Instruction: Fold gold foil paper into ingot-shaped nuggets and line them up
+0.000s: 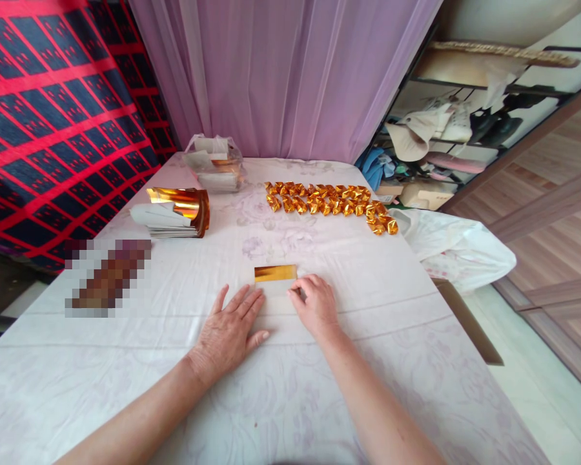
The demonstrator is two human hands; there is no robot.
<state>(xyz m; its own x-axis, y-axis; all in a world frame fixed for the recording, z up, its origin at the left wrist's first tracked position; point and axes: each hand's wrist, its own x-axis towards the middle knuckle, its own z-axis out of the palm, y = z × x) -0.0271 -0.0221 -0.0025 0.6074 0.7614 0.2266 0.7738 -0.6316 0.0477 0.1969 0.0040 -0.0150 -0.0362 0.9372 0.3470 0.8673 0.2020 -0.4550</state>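
Observation:
In front of me on the table lies a sheet of foil paper (275,274), its far strip shiny gold and its nearer part pale. My left hand (231,326) rests flat with fingers stretched out, the fingertips at the paper's left edge. At the right edge, my right hand (315,303) has its thumb and fingers pinched together on the paper. Farther back, several folded gold foil pieces (319,199) sit in rows. A stack of gold and white foil sheets (179,213) stands at the back left.
A flowered cloth covers the table (252,400). Behind the stack is a clear plastic bag (215,165) holding more sheets. A blurred-out patch (111,278) lies at the left. To the right are a white bag (459,248) and a shelf with a cap (411,135) and shoes.

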